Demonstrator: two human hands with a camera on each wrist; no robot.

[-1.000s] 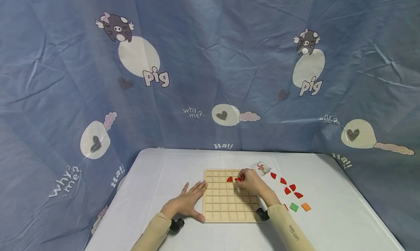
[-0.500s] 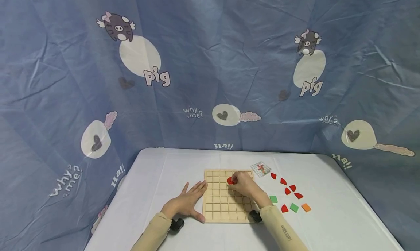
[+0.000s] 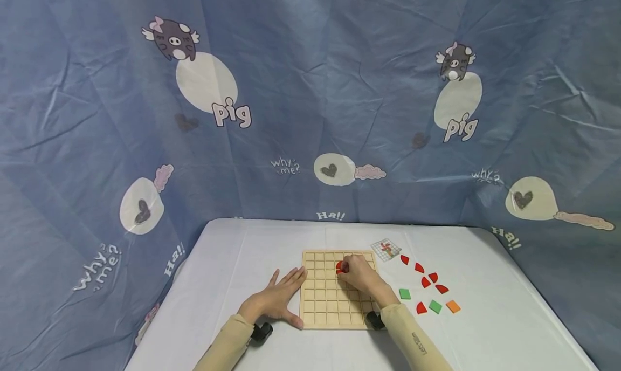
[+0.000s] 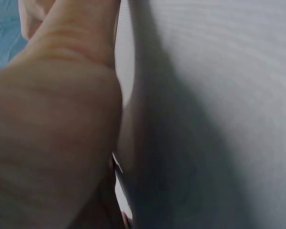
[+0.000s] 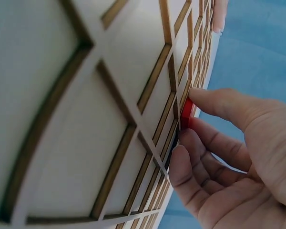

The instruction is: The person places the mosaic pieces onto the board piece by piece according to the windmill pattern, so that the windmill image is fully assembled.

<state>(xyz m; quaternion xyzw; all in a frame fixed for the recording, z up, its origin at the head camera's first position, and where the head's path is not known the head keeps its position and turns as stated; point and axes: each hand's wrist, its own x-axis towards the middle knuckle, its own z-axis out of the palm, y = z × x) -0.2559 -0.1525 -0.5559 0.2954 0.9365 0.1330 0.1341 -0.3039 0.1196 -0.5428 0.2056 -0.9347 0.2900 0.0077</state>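
Observation:
My left hand [image 3: 277, 297] lies spread flat on the white table, its fingertips and thumb at the left edge of a wooden grid board [image 3: 320, 309]. My right hand [image 3: 361, 275] is over the upper part of the board. Its thumb and index finger pinch a red tile [image 5: 186, 113], seen edge-on in the right wrist view, low at the grid. In the head view the fingers partly cover the red at the cell, where another red quarter-round tile [image 3: 338, 264] sits; the two are hard to separate. The left wrist view shows mainly wrist and shadowed cloth.
A pattern card [image 3: 386, 249] lies beyond the board's upper right corner. Right of the board are several red quarter-round tiles [image 3: 419, 267], a green square tile [image 3: 405, 294], a second green tile [image 3: 435, 306] and an orange one [image 3: 453, 306]. A blue curtain [image 3: 291, 117] stands behind the table.
My right hand has moved left with the red tile, to just by the red tile on the board. A green and a red tile, earlier covered by the arm, now show fully. The left hand stays still.

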